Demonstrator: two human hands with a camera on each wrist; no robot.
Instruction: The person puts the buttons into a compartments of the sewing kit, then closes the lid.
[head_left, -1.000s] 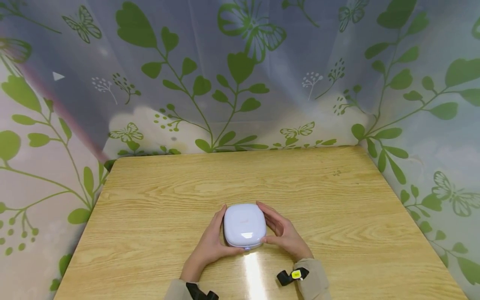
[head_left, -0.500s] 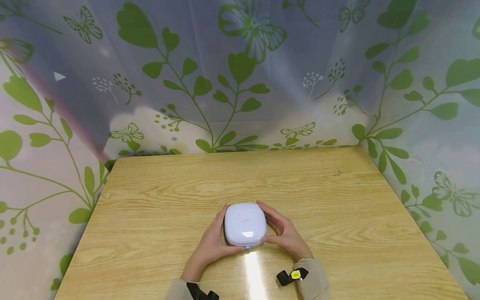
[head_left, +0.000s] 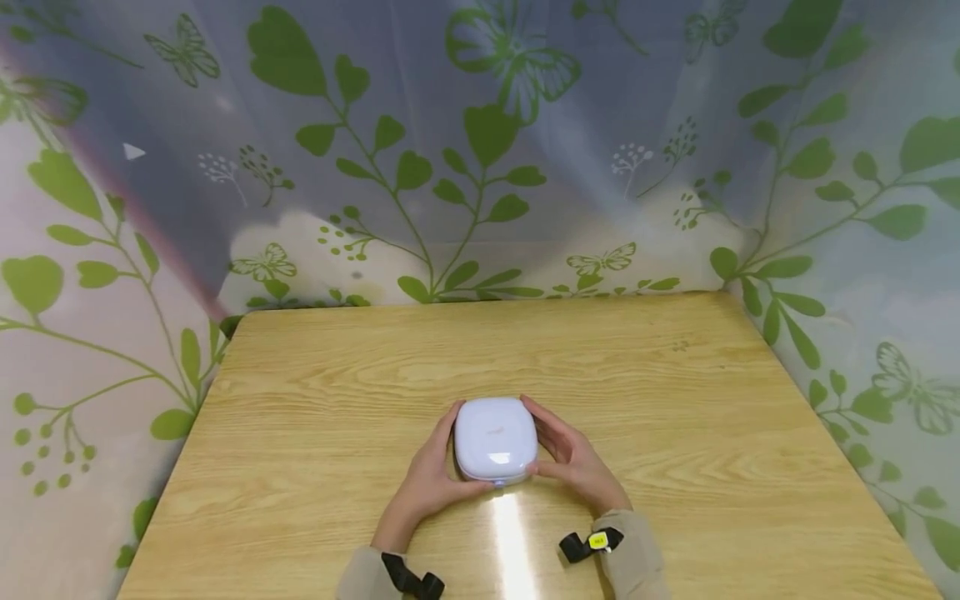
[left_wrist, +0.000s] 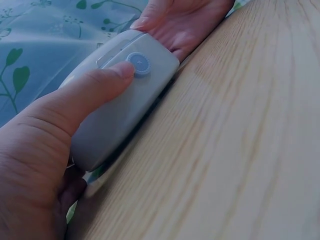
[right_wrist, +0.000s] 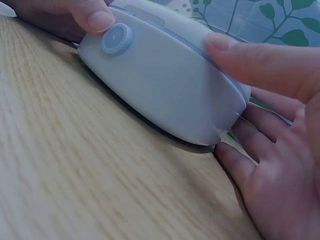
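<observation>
Both hands hold a glossy pale-lavender case [head_left: 496, 435] with a rounded square lid, near the table's front middle in the head view. My left hand [head_left: 432, 477] grips its left side. In the left wrist view the left thumb lies along the front, its tip touching a round blue ridged knob [left_wrist: 139, 64]. My right hand [head_left: 573, 462] holds the right side, with its thumb [right_wrist: 225, 47] at the lid seam on the front right corner in the right wrist view. The lid looks closed. The left fingers behind the case are mostly hidden.
A wood-grain table [head_left: 337, 383] lies beneath the case. Curtains printed with leaves and butterflies [head_left: 480, 167] stand behind and at both sides. A black wrist camera [head_left: 588, 546] sits on the right sleeve, and another [head_left: 412, 577] on the left.
The case and both hands have shifted slightly up in the head view, their hold looking the same. The whole scene has drifted a little to the right.
</observation>
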